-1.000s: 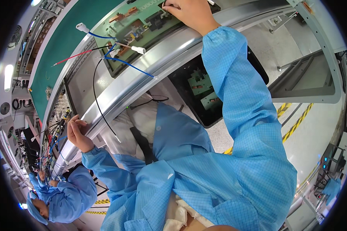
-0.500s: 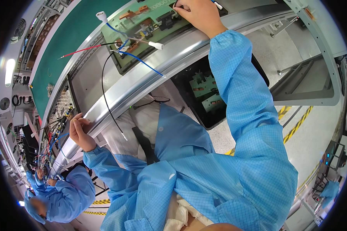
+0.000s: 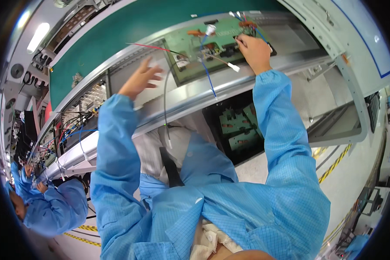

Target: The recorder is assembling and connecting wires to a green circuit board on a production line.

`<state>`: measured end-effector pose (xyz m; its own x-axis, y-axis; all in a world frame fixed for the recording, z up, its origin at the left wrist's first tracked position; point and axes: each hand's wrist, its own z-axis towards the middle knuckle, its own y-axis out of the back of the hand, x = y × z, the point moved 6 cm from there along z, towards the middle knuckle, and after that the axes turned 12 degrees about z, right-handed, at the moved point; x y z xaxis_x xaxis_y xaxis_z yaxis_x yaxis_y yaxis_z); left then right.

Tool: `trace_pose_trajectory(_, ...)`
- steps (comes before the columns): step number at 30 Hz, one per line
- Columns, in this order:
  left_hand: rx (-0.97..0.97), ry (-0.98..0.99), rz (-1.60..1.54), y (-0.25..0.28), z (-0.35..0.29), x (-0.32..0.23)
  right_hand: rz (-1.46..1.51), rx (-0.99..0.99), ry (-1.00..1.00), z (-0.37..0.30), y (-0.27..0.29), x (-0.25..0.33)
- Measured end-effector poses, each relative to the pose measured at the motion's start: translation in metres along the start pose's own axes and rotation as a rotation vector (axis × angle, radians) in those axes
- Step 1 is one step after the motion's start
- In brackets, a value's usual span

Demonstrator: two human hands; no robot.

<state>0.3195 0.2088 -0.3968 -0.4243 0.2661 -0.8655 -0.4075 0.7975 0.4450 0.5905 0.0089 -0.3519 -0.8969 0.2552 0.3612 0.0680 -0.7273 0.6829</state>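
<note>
A green fixture board [image 3: 184,40] in a dark frame sits on the metal rail line in front of me, bearing dark and copper-brown parts. My right hand [image 3: 255,53] is over its right part, fingertips pinched together; what they hold, if anything, is hidden. My left hand [image 3: 142,80], slightly blurred, hovers left of the board with fingers spread and nothing in them. Loose wires lie across the board: a blue wire [image 3: 209,80], a red and black wire [image 3: 154,47], and a brown wire with a white connector [image 3: 233,67]. A black wire [image 3: 165,104] hangs over the rail.
A metal rail [image 3: 190,96] runs along the near edge. Below it is a second dark-framed board [image 3: 238,125]. A green work surface [image 3: 117,43] stretches behind. To the left are wired assemblies [image 3: 84,102] and a co-worker in a blue smock [image 3: 58,208].
My left hand has lifted off the rail and moved up and right, its fingers spreading. My right hand stays pinched at the board. The view has shifted, showing more of the board.
</note>
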Motion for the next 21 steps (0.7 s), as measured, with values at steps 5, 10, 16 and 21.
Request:
trace_pose_trajectory(5,0.032,0.051,-0.099,-0.04,0.01,-0.008,0.203,-0.014,-0.075,-0.007,0.005,0.011)
trace_pose_trajectory(10,0.068,-0.011,-0.184,-0.036,0.018,-0.005,0.458,-0.096,-0.153,-0.025,0.016,0.016)
trace_pose_trajectory(16,0.079,-0.053,-0.131,-0.018,0.009,0.005,0.533,-0.336,-0.078,-0.039,0.067,0.036)
trace_pose_trajectory(21,-0.03,-0.229,-0.041,-0.002,0.009,0.012,0.425,-0.152,-0.08,-0.006,0.062,-0.006)
